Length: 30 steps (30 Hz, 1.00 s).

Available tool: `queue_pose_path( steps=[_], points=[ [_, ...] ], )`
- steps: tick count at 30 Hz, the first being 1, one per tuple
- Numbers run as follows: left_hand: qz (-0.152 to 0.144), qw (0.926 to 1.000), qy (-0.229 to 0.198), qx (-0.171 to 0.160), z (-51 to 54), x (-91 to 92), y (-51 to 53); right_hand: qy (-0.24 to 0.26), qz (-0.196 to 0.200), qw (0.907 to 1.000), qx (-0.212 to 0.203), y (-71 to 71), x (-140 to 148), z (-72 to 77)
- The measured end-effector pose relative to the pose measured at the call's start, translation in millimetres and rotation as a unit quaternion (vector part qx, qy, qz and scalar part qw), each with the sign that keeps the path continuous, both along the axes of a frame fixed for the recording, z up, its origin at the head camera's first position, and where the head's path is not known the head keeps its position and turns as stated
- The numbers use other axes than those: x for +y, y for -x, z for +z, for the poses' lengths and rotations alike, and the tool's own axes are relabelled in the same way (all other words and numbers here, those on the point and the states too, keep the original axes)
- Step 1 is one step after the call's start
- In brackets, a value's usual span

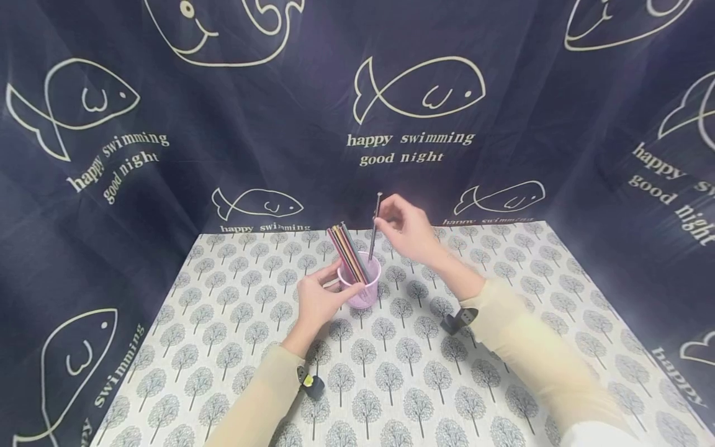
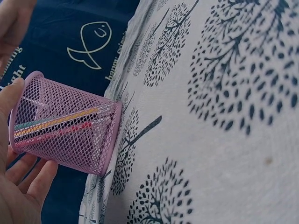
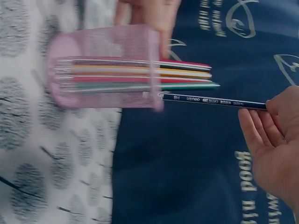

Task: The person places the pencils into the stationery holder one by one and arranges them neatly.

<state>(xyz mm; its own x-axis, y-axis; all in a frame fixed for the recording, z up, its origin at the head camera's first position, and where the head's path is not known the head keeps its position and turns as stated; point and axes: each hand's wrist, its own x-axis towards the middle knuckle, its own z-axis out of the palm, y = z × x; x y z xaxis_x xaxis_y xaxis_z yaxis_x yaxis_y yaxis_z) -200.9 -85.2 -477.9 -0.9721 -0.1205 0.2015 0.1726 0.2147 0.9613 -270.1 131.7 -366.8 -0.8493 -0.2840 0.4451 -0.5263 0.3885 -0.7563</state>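
Observation:
A pink mesh pencil cup (image 1: 364, 299) stands upright on the table, and my left hand (image 1: 319, 297) grips it near the rim, thumb on one side and fingers on the other. Several pencils (image 1: 346, 251), in red, yellow, green and dark colours, lean together in the cup toward the left. Between thumb and fingertips, my right hand (image 1: 412, 233) pinches a dark blue pencil (image 3: 210, 100) with white lettering by its upper part. That pencil's lower end is at the cup's mouth, apart from the others. In the left wrist view, pencils show through the mesh of the cup (image 2: 70, 126).
A white cloth with grey tree prints (image 1: 413, 406) covers the table. Dark blue curtains (image 1: 324, 124) with fish outlines and lettering hang behind it and at both sides. Each wrist bears a small black camera (image 1: 459, 320).

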Motion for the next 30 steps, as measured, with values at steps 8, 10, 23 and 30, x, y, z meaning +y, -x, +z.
queue_pose_path(
  steps=[8, 10, 23, 30],
  points=[
    [-0.003, 0.9998, 0.007, 0.017, -2.2, -1.8, 1.6, -0.088, 0.03, 0.9956, -0.002, 6.4, -15, -27.3],
    [-0.003, 0.9998, 0.009, 0.018, -2.0, -1.8, 1.7, -0.108, 0.033, 0.9936, 0.002, 9.0, -18, -31.3],
    [-0.008, 0.9991, 0.019, 0.036, -4.0, -1.0, 1.1, -0.168, 0.03, 0.9847, 0.033, 12.3, -34, -36.5],
    [-0.011, 0.9989, 0.022, 0.041, -2.6, 0.1, 1.7, -0.184, 0.011, 0.9823, 0.032, 12.8, -34, -37.1]
  ],
)
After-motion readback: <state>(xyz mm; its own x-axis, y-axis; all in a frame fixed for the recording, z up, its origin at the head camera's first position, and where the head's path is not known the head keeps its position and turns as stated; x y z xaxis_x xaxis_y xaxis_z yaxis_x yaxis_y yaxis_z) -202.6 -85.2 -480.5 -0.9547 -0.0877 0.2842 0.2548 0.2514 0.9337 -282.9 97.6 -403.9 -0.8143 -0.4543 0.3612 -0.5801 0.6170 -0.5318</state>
